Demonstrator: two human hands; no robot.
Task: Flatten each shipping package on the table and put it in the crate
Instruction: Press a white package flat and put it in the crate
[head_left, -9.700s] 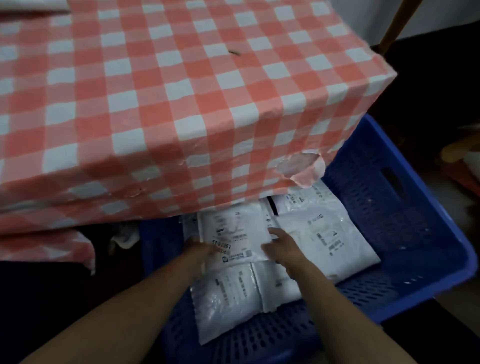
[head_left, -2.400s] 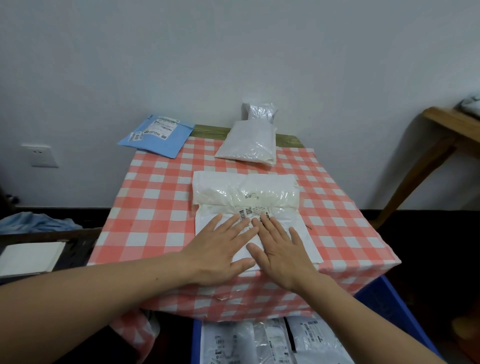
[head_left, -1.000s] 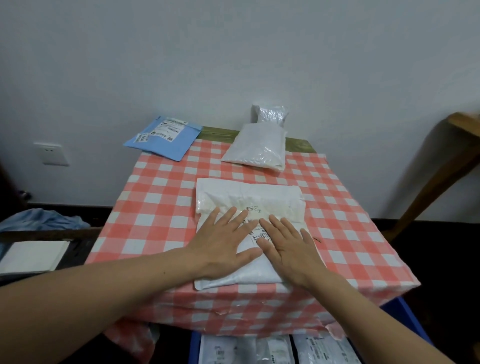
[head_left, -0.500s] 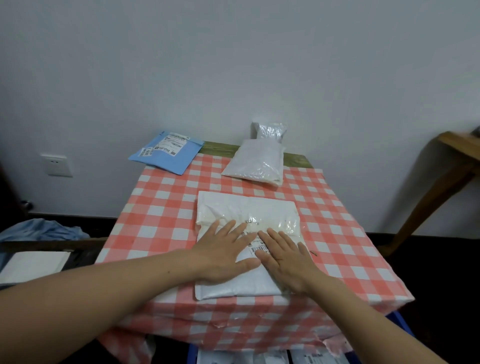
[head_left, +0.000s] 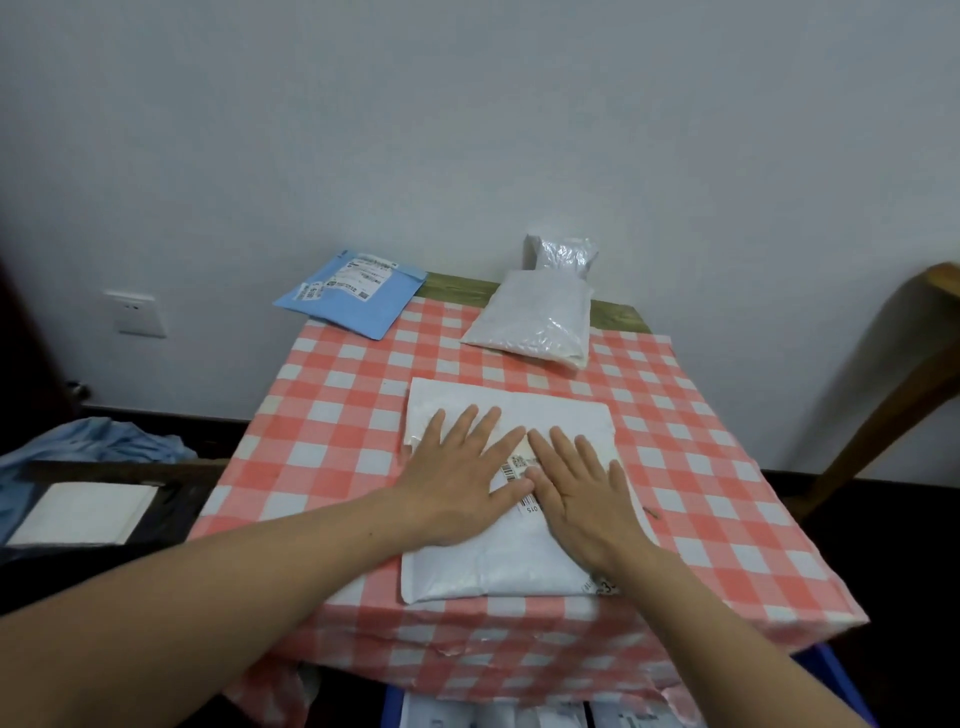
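Head view: four packages lay on the checked surface (head_left: 332, 426). One white package (head_left: 514, 566) sat at its near edge, with two hands flat on top: the left hand (head_left: 457, 483) and right hand (head_left: 582, 499) side by side, fingers (head_left: 480, 428) straight, spread, gripping nothing. Beyond the white package to the left lay one blue package (head_left: 353, 296); beyond it to the right, one bubble package (head_left: 530, 322), with one silvery package (head_left: 561, 252) just behind that. Below the white package showed one blue crate (head_left: 831, 675) holding labelled bags (head_left: 457, 714), too cropped to count.

The bench (head_left: 457, 286), under a red-checked cloth (head_left: 332, 415), carries a white mailer (head_left: 493, 569) in front, a blue mailer (head_left: 353, 299) and a white pouch (head_left: 535, 322) behind.
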